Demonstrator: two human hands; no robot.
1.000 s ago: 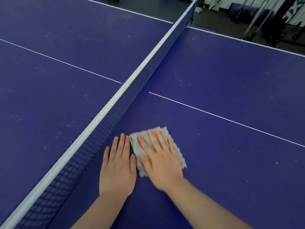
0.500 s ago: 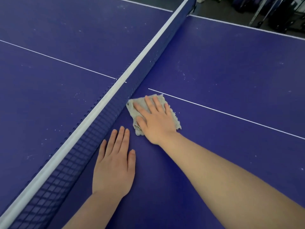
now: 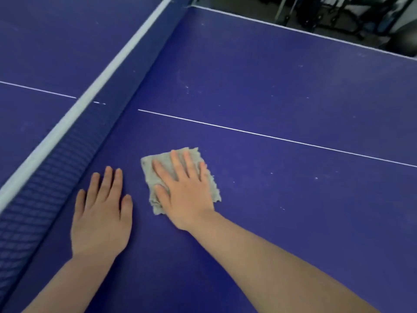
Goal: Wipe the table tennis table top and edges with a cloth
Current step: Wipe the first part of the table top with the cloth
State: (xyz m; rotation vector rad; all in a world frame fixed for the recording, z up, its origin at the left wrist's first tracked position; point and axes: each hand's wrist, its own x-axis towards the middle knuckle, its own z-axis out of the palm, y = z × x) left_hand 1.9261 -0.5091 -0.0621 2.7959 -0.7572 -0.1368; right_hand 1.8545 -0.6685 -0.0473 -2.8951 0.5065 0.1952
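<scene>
The blue table tennis table fills the view. A small grey cloth lies flat on it, on the near side of the white centre line and a little right of the net. My right hand presses down on the cloth with fingers spread, covering most of it. Beside the net's base, my left hand rests palm-down on the bare surface, fingers apart, holding nothing. White specks dot the surface to the right of the cloth and beyond the line.
The dark net with its white top band runs diagonally from lower left to the top. The table's far edge has a white border. Dark metal frames and gear stand on the floor beyond it.
My right hand has drawn the cloth back from the net and the centre line toward me. My left hand has stayed flat on the table by the net.
</scene>
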